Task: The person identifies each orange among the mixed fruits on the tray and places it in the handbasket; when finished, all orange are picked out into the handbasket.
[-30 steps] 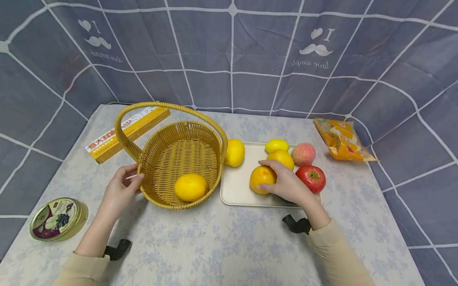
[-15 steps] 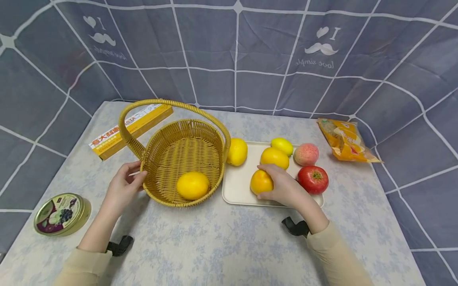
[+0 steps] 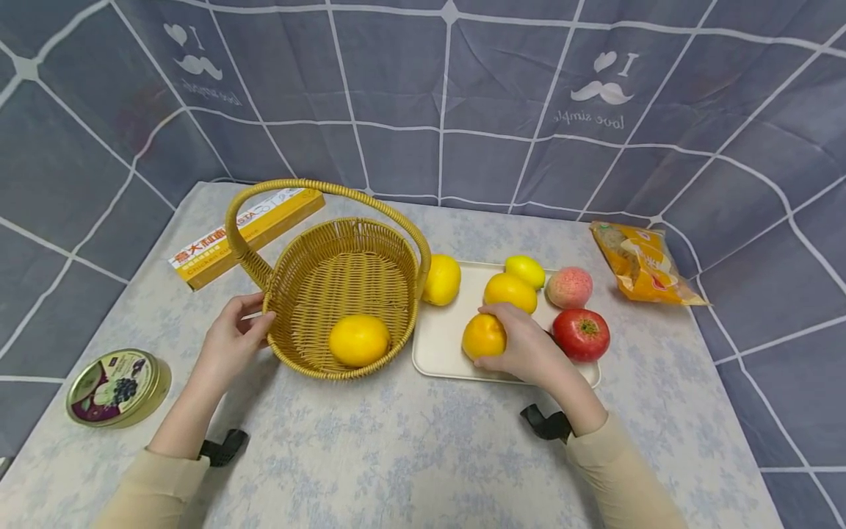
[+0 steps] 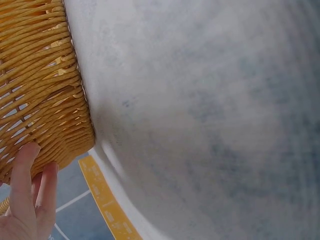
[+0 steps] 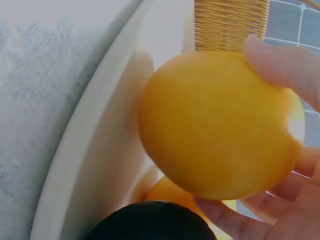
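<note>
My right hand (image 3: 525,345) grips an orange (image 3: 485,336) over the white tray (image 3: 436,360), with thumb and fingers on opposite sides. In the right wrist view the orange (image 5: 215,125) fills the middle, and a dark green rounded thing (image 5: 155,225) shows below it. At the left, my left hand (image 3: 231,342) holds the side of the wicker basket (image 3: 277,345) near the handle's base. In the left wrist view its fingers (image 4: 46,195) lie against the woven wall (image 4: 45,95). One yellow oval fruit (image 3: 359,340) lies in the basket.
A yellow fruit (image 3: 441,280), another yellow fruit (image 3: 511,292), a lime-yellow fruit (image 3: 525,272), a peach (image 3: 570,286) and a red pomegranate-like fruit (image 3: 581,334) lie on or beside the tray. Around stand a pasta box (image 3: 244,239), a round jar (image 3: 119,386) and an orange packet (image 3: 644,264).
The head view has shifted slightly. The yellow fruit behind the orange has moved left and the lime-yellow one right. My right hand keeps its grip; my left stays at the basket.
</note>
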{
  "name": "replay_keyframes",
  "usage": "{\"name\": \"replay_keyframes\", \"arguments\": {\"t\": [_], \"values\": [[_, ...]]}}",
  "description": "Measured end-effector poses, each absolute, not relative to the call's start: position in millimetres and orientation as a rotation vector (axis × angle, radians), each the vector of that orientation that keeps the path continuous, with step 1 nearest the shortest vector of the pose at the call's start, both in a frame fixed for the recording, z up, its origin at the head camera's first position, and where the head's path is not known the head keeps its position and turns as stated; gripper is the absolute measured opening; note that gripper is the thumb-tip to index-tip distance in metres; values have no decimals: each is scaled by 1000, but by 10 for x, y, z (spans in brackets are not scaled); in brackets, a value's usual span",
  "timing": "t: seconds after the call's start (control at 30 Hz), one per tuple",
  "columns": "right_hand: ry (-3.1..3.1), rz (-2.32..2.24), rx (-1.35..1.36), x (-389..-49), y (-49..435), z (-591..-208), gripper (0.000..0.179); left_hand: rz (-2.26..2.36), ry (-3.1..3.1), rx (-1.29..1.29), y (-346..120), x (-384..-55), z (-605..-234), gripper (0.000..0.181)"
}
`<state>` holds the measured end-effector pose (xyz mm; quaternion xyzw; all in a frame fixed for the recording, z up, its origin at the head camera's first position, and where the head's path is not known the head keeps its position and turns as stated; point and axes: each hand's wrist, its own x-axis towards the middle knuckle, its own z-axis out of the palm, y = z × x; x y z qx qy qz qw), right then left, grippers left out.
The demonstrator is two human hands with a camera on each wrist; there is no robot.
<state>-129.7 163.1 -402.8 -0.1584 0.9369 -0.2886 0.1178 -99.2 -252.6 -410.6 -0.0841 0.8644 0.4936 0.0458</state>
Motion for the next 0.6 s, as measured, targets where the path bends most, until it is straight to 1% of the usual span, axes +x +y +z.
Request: {"name": "replay_keyframes", "arguments": {"t": [0.6], "values": [[2692,-1061,-368,-1240,1602,-3906,74,1519,2618,-261,-2531,-1013,-4111,55]]}}
